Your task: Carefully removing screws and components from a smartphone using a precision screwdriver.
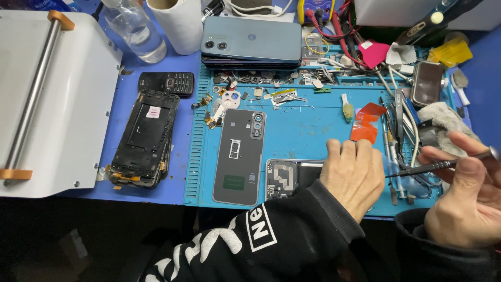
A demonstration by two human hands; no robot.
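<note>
two hands over the blue repair mat [313, 130]: left hand [355, 175] lies flat, fingers together, pressing down on an opened phone [284, 177] at the mat's front edge. right hand [464, 201] pinches a thin screwdriver [443, 164], tip aimed at the left hand. grey back cover [240, 156] lies just beside the phone.

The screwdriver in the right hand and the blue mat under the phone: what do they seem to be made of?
The screwdriver looks like metal: a thin dark shaft with a shiny silver cap at its end. The blue mat looks like soft rubber or silicone: matt, with moulded ridges along its left edge and small trays at the top. Neither is certain from looks alone.
</note>
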